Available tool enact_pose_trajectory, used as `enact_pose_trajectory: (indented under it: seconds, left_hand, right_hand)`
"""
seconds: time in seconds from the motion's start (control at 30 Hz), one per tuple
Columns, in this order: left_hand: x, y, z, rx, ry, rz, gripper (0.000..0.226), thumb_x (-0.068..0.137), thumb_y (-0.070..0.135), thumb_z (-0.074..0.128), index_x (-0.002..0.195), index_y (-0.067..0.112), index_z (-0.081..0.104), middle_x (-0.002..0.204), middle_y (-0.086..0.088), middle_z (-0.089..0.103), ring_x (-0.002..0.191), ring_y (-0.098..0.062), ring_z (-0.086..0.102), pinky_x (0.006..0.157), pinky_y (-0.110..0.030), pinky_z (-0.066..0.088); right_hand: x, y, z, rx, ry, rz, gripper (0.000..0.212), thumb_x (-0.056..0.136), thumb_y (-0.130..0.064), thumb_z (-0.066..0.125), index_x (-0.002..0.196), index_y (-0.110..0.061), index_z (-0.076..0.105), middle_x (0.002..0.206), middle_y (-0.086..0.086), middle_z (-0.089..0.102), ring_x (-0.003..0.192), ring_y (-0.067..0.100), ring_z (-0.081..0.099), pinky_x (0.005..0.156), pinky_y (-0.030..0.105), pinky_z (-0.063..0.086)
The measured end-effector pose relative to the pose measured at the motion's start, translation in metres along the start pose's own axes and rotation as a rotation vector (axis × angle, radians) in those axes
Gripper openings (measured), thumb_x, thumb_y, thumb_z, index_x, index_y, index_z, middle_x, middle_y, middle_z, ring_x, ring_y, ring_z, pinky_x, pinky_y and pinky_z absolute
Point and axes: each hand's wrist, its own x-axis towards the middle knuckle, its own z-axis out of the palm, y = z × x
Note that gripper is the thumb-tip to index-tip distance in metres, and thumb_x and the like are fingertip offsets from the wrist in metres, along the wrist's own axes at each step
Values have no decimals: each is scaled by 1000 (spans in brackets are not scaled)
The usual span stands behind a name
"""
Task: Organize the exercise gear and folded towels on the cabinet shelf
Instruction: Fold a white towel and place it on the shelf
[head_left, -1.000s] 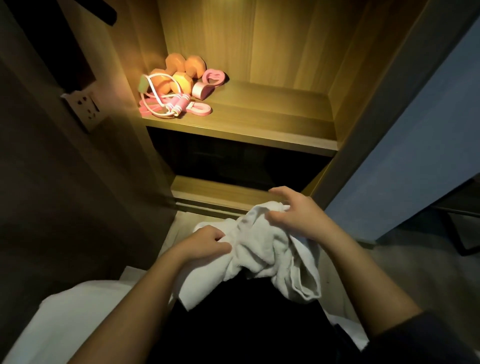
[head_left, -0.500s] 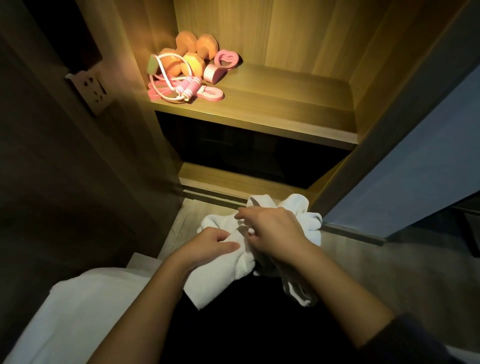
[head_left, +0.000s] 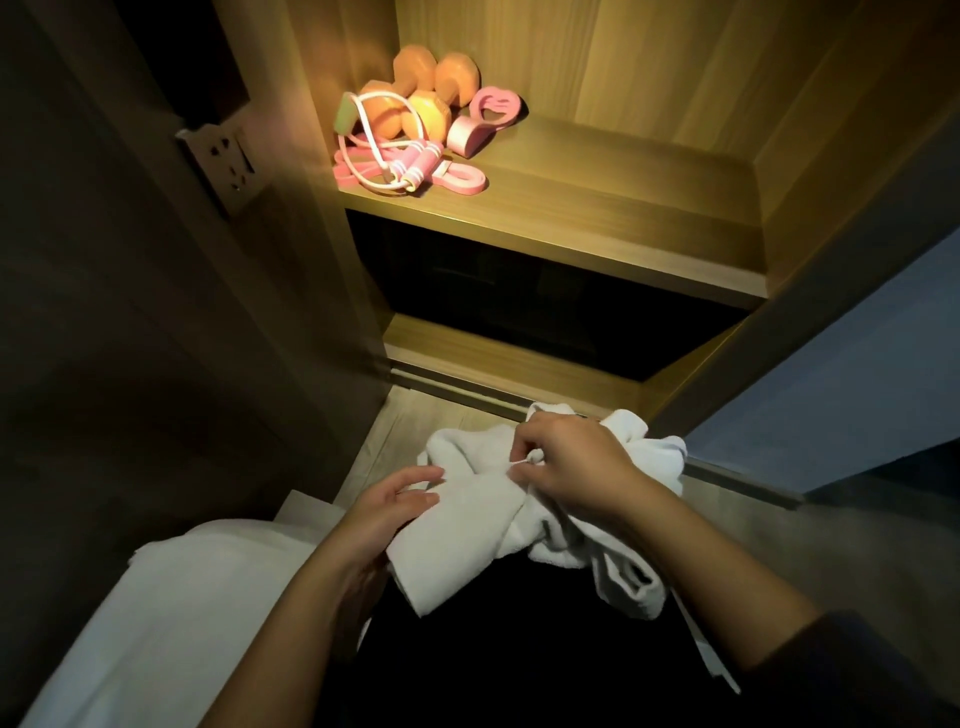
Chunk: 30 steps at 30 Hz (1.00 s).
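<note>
1. Cabinet (head_left: 649, 62): wood, lit warm from inside.
2. Shelf (head_left: 597, 218): gear heaped in its left back corner.
3. White bedding (head_left: 156, 613), lower left.
4. Towel (head_left: 467, 514): white, crumpled and unfolded, on the person's lap below the shelf.
5. Right hand (head_left: 576, 467): fingers curled, pinching a towel fold.
6. Left hand (head_left: 395, 499): fingers loosely straight, resting against the towel's left edge.
7. Dumbbells (head_left: 431, 98): orange, against the wall.
8. Jump rope (head_left: 410, 161): pink handles, lying over pink bands (head_left: 462, 179).
9. Pink grip ring (head_left: 488, 111), beside the dumbbells.
10. Wall socket (head_left: 223, 161), left of the cabinet.
</note>
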Motion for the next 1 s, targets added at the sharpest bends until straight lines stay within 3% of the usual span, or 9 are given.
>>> enact_pose_trajectory:
  seconds: [0.1,0.17,0.3,0.43,0.63,0.8,1.0]
  left_hand:
    - [-8,-8,2,-182,95,91,23,90,15,66,105,33,67,96,6,74,87,-18,73,65,-34,59]
    - [-10,-10,8,-217,161,170,19,92,15,63,97,33,64,90,10,73,84,-18,72,61,-32,56]
    - [-6,-8,18,-220,227,214,19,96,13,57,86,26,67,92,6,71,95,-29,66,63,-35,54]
    - [-2,-1,21,-147,275,231,22,97,16,56,86,26,72,92,10,71,93,-24,68,62,-28,55]
    - [-4,7,26,-126,344,191,17,95,38,59,98,25,69,97,1,71,92,-19,68,76,-36,58]
    - [-8,15,35,206,410,310,12,91,30,66,95,36,56,96,21,60,89,-6,59,63,-13,45]
    - [-9,26,52,340,338,472,17,90,24,68,95,39,61,92,26,64,91,0,61,70,-12,47]
  right_hand:
    - [-3,3,-1,16,38,20,15,81,-47,60,70,-41,50,79,-17,59,80,9,54,61,29,36]
    - [-2,5,-1,21,62,42,15,84,-44,59,75,-36,50,73,-15,58,76,10,53,57,28,32]
    - [1,12,-6,48,82,136,11,85,-32,57,77,-29,50,69,-13,56,73,13,51,56,29,35]
    - [4,10,-5,-13,60,212,9,79,-25,56,76,-25,47,69,-8,54,72,19,52,54,30,33]
    - [8,1,-1,-50,62,257,11,79,-25,57,83,-28,47,72,-11,54,79,19,51,52,28,26]
    - [3,3,-4,70,31,176,37,79,-37,56,116,-41,59,100,-16,66,95,10,55,68,28,39]
    - [-4,-8,-4,366,74,62,45,73,-64,57,112,-45,65,97,-34,66,94,-7,60,82,24,50]
